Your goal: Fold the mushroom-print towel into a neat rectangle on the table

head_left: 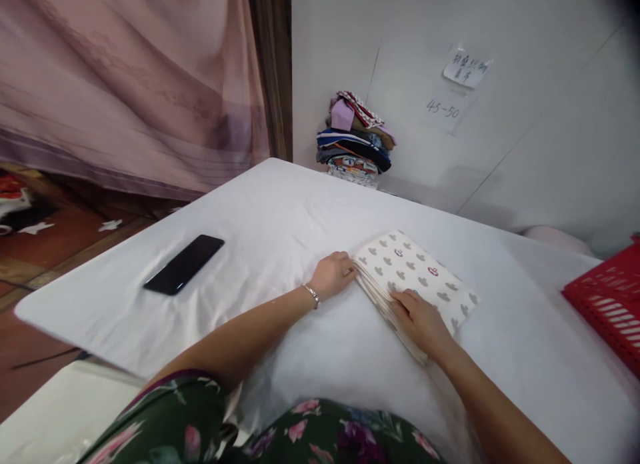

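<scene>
A folded white cloth (415, 267) printed with grey mouse-head shapes, plus a red and a blue one, lies on the white-covered table. Its stacked layers show along the near left edge. At the left corner of the cloth, my left hand (333, 276) pinches those layers between bent fingers; a silvery bracelet circles the wrist. My right hand (421, 321) grips the near edge farther to the right, fingers bent over the patterned top. Part of the cloth is hidden beneath this hand.
A black phone (185, 264) lies on the table's left side. Folded clothes (355, 141) are piled beyond the far edge by the wall. A red plastic basket (607, 297) stands at the right. Handwritten papers (465, 67) hang on the wall; a pink curtain (135, 84) hangs at the left.
</scene>
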A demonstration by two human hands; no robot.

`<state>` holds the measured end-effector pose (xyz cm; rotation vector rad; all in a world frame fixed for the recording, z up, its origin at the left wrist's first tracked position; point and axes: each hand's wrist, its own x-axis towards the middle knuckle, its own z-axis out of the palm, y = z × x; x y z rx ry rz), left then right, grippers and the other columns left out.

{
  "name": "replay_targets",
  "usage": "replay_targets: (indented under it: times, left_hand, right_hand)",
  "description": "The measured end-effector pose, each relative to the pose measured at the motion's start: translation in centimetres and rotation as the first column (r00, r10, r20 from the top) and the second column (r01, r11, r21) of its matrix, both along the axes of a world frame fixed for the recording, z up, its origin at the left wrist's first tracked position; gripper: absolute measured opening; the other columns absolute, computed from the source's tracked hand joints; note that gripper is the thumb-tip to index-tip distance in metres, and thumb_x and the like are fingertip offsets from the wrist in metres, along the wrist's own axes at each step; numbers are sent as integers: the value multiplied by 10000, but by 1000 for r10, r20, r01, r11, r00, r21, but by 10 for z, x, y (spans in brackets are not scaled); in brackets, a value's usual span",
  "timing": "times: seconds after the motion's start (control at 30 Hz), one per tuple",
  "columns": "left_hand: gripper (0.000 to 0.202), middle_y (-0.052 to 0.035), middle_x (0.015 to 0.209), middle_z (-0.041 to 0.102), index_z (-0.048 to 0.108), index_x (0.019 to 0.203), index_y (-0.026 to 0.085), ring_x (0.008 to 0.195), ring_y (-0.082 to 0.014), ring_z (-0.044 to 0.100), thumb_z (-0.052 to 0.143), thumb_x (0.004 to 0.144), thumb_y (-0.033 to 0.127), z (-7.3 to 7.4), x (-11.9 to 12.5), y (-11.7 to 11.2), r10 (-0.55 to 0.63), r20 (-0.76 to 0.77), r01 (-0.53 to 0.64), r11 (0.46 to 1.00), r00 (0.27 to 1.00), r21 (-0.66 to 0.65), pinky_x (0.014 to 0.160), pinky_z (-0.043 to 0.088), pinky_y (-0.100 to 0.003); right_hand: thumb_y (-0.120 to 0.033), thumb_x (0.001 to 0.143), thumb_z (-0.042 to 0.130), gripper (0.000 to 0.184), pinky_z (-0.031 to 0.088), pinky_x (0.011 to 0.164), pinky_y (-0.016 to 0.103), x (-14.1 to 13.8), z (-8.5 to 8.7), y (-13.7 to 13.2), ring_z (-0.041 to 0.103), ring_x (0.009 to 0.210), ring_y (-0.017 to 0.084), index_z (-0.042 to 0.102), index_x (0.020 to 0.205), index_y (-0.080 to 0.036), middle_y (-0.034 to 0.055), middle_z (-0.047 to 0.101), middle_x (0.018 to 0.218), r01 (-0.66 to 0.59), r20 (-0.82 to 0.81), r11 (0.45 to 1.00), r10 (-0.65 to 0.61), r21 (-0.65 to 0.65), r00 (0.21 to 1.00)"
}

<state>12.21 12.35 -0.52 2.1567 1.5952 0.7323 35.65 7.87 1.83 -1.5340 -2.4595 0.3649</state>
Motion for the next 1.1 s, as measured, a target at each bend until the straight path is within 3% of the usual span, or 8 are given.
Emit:
replay_targets:
  times: [0.17,0.33,0.6,0.87,1.1]
  left_hand:
    - [216,-6,868,591,665,848,263,828,-144,545,477,820,365,1,13,-5,68,29,-64,989,997,-133,721,415,-239]
    - [278,-26,892,599,638,916,235,776,-150,561,441,827,410,-3,19,-2,151,-17,-152,979,988,-133,657,405,-243]
    - [292,-44,886,647,633,861,220,797,-188,582,451,786,436,2,30,11,191,-48,-197,954,980,-227,629,389,-257]
    - [267,-46,846,652,599,817,182,739,-175,583,545,691,411,1,33,26,316,85,-251,866,945,-432,571,383,-239]
    - [182,-28,797,636,542,794,195,715,-164,566,572,673,327,9,42,22,322,120,-266,902,939,-339,551,369,-233]
  right_hand:
    - [-329,856,374,271,446,758,319,5,-3,5,583,866,192,601,977,-244,23,638,941,93,-185,994,-102,-56,977]
    - [-335,843,398,254,441,779,324,6,-3,5,583,879,197,603,961,-240,23,646,956,141,-243,987,-155,-73,957]
    - [-313,880,345,258,398,630,276,-4,0,-4,559,803,179,570,986,-241,27,589,875,5,8,999,-5,40,1000]
    - [-382,868,415,242,369,629,265,-5,-3,-6,536,858,192,535,1001,-220,49,564,939,-42,103,996,34,77,994]
    - [-343,865,431,209,346,628,262,-7,-4,-7,525,847,189,528,999,-215,46,554,931,-41,140,996,29,81,990]
